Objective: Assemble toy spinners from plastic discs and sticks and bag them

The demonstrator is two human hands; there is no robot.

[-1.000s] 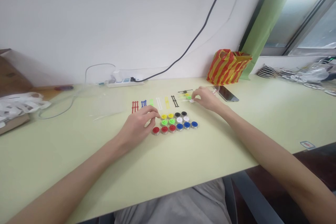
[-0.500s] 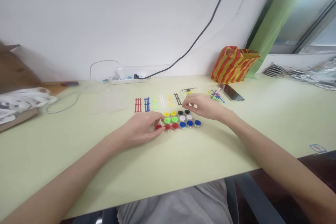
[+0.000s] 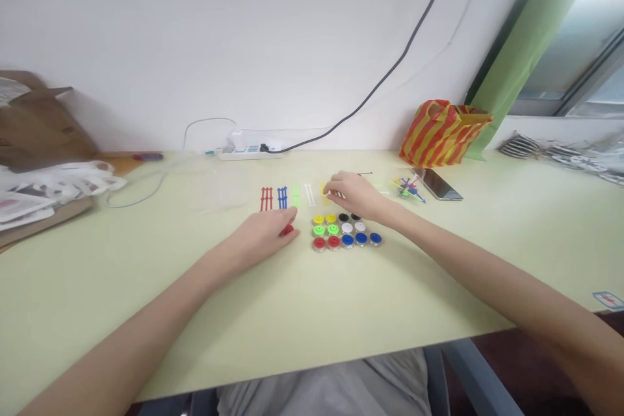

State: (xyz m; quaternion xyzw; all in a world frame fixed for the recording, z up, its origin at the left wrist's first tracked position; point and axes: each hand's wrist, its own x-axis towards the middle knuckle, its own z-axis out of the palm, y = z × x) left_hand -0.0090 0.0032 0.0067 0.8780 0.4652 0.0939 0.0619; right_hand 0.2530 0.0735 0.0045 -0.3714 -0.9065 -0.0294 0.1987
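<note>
My left hand (image 3: pixel 263 234) has its thumb and fingers closed round a small round piece with a red top (image 3: pixel 287 229), left of the other round pieces. Those sit in rows on clear bases: yellow (image 3: pixel 318 220), green (image 3: pixel 318 231), black (image 3: pixel 344 217), white (image 3: pixel 346 228), red (image 3: pixel 319 244) and blue (image 3: pixel 347 240) tops. Behind them my right hand (image 3: pixel 353 194) hovers over the yellow sticks (image 3: pixel 324 194) and black sticks, fingers curled downward. Whether it pinches anything is hidden. Leftward lie white sticks (image 3: pixel 310 195), green sticks (image 3: pixel 296 195), blue sticks (image 3: pixel 282 197) and red sticks (image 3: pixel 266 198).
A pile of mixed coloured sticks (image 3: pixel 408 188) lies beside a phone (image 3: pixel 441 184). Behind it stands a striped bag (image 3: pixel 443 136). A power strip (image 3: pixel 251 152) with a black cable (image 3: pixel 375 86) lies along the wall. White plastic strips and a cardboard box (image 3: pixel 46 120) are at left.
My left hand has drawn the red-topped piece leftward, away from the row. My right hand has moved left from beside the black sticks to over the black and yellow ones. The view has shifted slightly.
</note>
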